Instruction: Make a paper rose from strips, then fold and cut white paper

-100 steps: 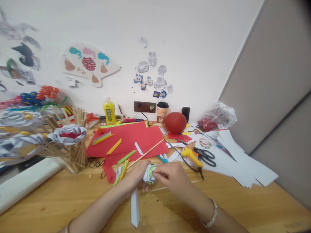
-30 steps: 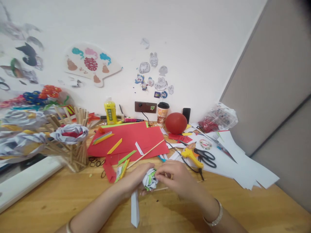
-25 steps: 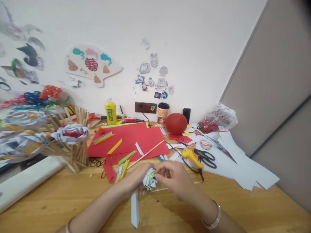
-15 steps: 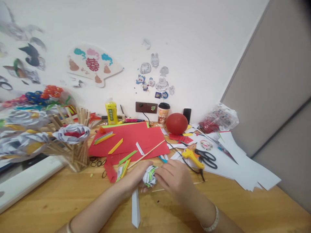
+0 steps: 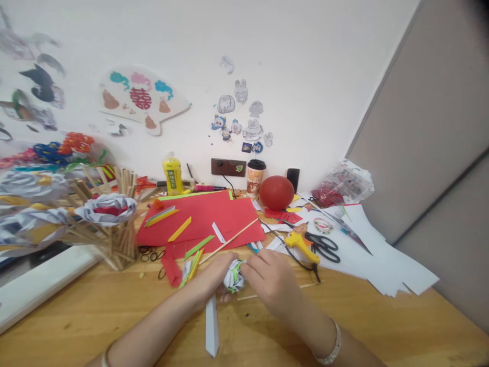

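Observation:
A rosette of folded white and green paper sits between my hands, above the wooden table. My left hand is wrapped round its left side and underside. From beneath that hand a folded white paper strip runs toward the table's front edge. My right hand has its fingers pinched together at the rosette's right edge; its fingertips are partly hidden. A thin wooden stick lies across red paper just beyond my hands.
Yellow glue gun and black scissors lie right of my hands, near white sheets. Behind stand a yellow bottle, lidded cup and red balloon. A container of sticks is at left.
The whole view has shifted slightly, so things appear a little further left. Both hands stay at the rosette, with only a slight change in the right hand's angle.

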A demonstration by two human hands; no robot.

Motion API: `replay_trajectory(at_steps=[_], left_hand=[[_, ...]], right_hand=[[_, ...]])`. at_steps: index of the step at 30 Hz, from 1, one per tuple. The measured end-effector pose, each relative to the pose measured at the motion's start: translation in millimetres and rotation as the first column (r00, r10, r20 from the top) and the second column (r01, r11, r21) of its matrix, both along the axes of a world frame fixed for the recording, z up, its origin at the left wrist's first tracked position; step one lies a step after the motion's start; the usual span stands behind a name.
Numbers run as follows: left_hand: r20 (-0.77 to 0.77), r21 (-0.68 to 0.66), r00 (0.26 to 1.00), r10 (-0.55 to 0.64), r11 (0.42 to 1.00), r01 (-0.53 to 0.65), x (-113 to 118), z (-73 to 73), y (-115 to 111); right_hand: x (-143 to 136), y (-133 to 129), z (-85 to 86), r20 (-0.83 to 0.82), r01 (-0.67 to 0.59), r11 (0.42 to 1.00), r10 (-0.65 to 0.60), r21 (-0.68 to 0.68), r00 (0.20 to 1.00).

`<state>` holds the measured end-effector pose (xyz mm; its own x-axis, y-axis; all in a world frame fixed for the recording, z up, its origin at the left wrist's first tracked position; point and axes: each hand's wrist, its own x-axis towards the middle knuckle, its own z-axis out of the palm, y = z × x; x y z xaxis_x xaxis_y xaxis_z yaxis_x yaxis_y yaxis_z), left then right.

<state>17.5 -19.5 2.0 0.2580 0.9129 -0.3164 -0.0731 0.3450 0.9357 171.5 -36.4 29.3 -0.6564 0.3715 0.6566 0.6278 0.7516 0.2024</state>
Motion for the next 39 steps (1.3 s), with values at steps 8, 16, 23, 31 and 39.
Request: replay_trajectory(at_steps=[8,16,23,31,39], left_hand=[[0.111,-0.055,0.993,-0.041,0.997,0.047,3.7,26.4,-4.2],[0.126,-0.015,0.991,0.052,0.999,-0.051,6.5,33.0,-8.1],[0.005,0.081,0.999,-0.048,0.996,0.048,2.2,27.1,-5.1],[0.042,0.041,0.999,-0.008,0.999,0.006,3.8,29.9,-6.0],[0.01,0.126,0.999,-0.052,0.991,0.05,1.0,18.7,-4.5]], right_hand=[[6.7,7.6,4.8,-0.46,-0.204,0.919,0.028,-0.338,0.887],[6.1,5.9,4.6,-0.459,-0.226,0.92,0.057,-0.322,0.887],[7.4,6.0,7.6,-0.39,-0.228,0.914,0.085,-0.336,0.917],[5.8,6.5,4.5,-0.376,-0.165,0.952,0.059,-0.256,0.925],[3.9,7.1,6.5,-0.51,-0.286,0.827,0.0,-0.484,0.86]])
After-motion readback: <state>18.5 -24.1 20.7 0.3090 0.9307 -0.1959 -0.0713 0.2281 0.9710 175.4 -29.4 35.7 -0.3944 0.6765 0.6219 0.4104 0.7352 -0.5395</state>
